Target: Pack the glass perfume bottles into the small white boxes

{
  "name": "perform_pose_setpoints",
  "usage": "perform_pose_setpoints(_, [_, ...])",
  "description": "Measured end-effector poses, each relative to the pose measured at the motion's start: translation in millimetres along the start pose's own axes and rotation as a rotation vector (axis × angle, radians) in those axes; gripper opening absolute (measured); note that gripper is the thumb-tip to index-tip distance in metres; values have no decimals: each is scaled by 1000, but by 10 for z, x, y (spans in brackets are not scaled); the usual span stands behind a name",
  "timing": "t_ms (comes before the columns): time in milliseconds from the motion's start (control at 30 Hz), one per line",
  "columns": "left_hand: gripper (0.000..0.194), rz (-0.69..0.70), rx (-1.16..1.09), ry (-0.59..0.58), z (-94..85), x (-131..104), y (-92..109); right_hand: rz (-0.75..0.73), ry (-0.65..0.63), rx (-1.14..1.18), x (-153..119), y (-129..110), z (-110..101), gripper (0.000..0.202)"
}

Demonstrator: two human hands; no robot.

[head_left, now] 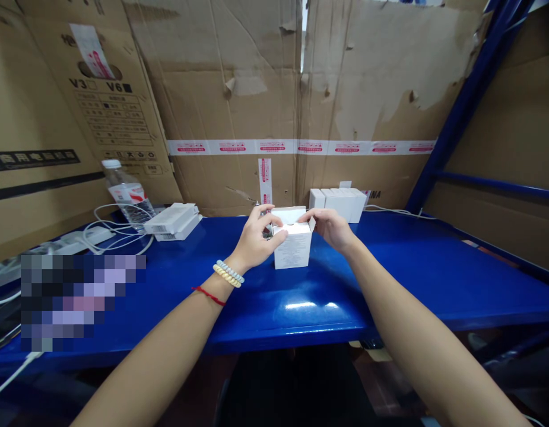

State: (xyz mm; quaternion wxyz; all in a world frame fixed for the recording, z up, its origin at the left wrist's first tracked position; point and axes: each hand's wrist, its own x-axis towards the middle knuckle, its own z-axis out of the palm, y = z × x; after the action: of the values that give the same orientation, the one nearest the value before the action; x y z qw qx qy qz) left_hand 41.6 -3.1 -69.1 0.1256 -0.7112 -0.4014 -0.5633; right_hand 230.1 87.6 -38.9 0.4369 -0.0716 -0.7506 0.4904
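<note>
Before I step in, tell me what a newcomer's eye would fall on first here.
Probably the white box near the middle of the glossy blue table, with the left hand and right hand at its top. Next, perhaps, the red string on the left wrist, just below the pale coiled bands. Behind, red-and-white tape crosses the tall cardboard.

Cardboard point(251, 118) banded with red-printed tape point(274, 147) rose at twelve o'clock; a clear bottle point(128, 193) stood at ten, and a blue post point(465, 107) slanted at two.
</note>
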Motion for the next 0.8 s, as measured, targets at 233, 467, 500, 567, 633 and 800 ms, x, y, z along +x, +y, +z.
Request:
perform_pose_setpoints(233, [24, 9, 9, -52, -23, -2, -20, 37, 47, 7, 22, 19, 15, 21])
perform_pose_setpoints(467, [25, -10, -27, -103, -19, -1, -32, 28, 75, -58, 11, 34, 38, 21])
perform_pose_setpoints(500, [24, -12, -25, -106, -21, -1, -29, 23, 69, -66, 10, 40, 35, 22])
perform_pose_setpoints(567, [24, -16, -23, -115, -25, -2, -21, 14, 62, -80, 10, 49, 32, 22])
perform_pose_setpoints(633, [25, -9, -18, -123, -29, -4, -13, 5, 62, -90, 10, 51, 33, 22])
perform_pose_setpoints(800, [26, 21, 4, -129, -29, -5, -7, -6, 63, -89, 5, 47, 40, 22])
